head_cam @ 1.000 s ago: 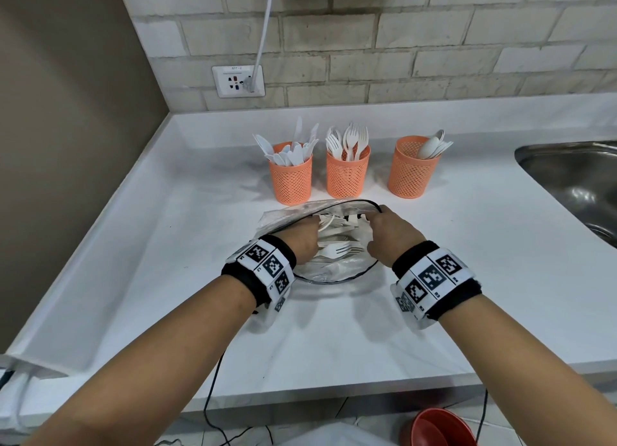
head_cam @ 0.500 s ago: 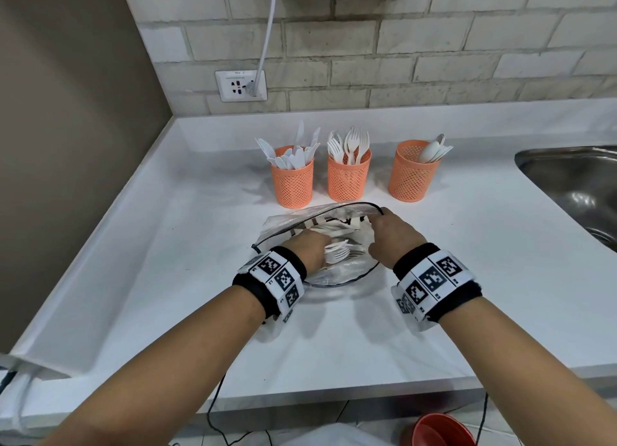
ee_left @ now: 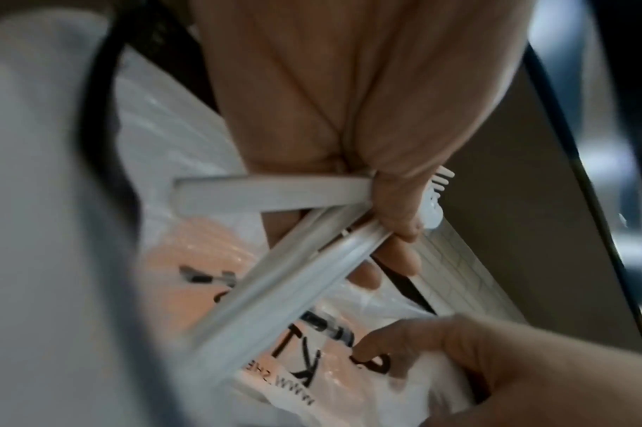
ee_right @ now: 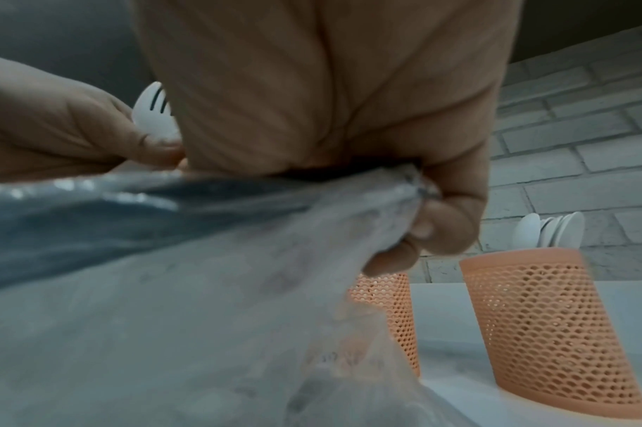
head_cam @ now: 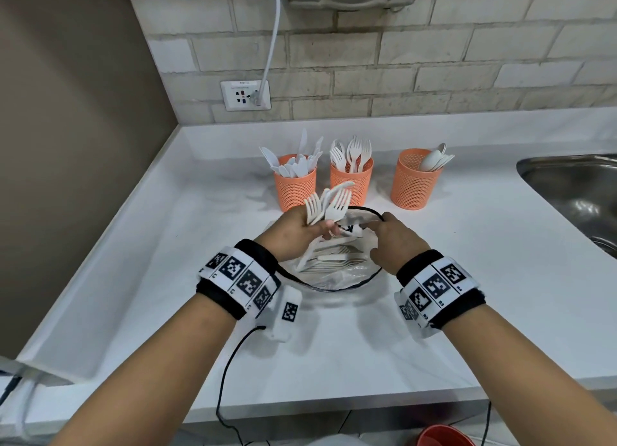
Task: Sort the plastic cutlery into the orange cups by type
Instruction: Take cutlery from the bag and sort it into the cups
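You're at a white counter (head_cam: 434, 278) under a brick wall (head_cam: 434, 61), left hand (head_cam: 290, 233) gripping forks (head_cam: 330, 203), right hand (head_cam: 397, 240) pinching the plastic bag (head_cam: 347, 272).

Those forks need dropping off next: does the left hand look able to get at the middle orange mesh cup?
Probably yes. The left hand, gripping white plastic forks, is just in front of the middle orange mesh cup, with nothing between them.

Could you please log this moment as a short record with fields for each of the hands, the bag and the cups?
left hand: grips a bunch of white forks above the bag
right hand: pinches the plastic bag edge
left cup: knives
middle cup: forks
right cup: spoons
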The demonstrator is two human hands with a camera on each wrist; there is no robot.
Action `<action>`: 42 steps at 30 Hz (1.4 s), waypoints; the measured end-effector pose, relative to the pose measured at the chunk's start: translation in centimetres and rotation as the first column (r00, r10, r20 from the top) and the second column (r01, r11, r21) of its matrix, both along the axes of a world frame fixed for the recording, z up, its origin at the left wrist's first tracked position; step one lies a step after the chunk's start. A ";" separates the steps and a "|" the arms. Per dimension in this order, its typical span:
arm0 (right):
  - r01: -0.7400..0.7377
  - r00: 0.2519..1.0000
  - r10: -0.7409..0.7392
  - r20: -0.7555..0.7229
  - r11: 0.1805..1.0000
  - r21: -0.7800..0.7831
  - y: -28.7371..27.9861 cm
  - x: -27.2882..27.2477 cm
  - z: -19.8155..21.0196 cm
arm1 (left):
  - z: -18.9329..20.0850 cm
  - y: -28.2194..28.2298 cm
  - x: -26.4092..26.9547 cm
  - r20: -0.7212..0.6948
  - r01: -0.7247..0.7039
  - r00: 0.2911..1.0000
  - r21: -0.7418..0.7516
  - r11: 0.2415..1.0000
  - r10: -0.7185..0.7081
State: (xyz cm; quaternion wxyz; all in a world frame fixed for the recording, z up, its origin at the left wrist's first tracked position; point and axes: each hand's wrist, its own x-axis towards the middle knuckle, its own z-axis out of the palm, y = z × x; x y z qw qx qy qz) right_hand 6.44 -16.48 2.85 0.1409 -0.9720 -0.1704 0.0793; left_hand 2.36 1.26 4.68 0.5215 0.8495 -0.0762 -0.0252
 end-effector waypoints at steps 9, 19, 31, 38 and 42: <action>-0.086 0.920 0.046 0.389 0.992 0.088 0.8 -1.6 1.6 | -0.3 0.0 0.4 -0.032 -0.115 0.993 -0.482 0.869 0.114; -0.181 0.982 0.129 0.136 0.849 0.497 3.4 -3.0 2.5 | 0.8 -0.8 0.7 -0.173 -0.168 0.983 -0.753 0.637 0.056; -0.061 0.993 0.001 0.117 0.858 0.510 3.5 -2.1 2.2 | 1.4 -0.6 0.4 -0.189 -0.222 0.974 -0.734 0.642 0.121; -0.044 0.999 0.026 0.039 0.821 0.569 3.2 -2.1 2.2 | 1.5 0.3 0.3 -0.188 -0.242 0.970 -0.733 0.636 0.153; -0.079 0.996 0.042 0.078 0.815 0.574 3.7 -2.4 1.7 | 1.4 0.0 0.3 -0.180 -0.217 0.976 -0.745 0.631 0.122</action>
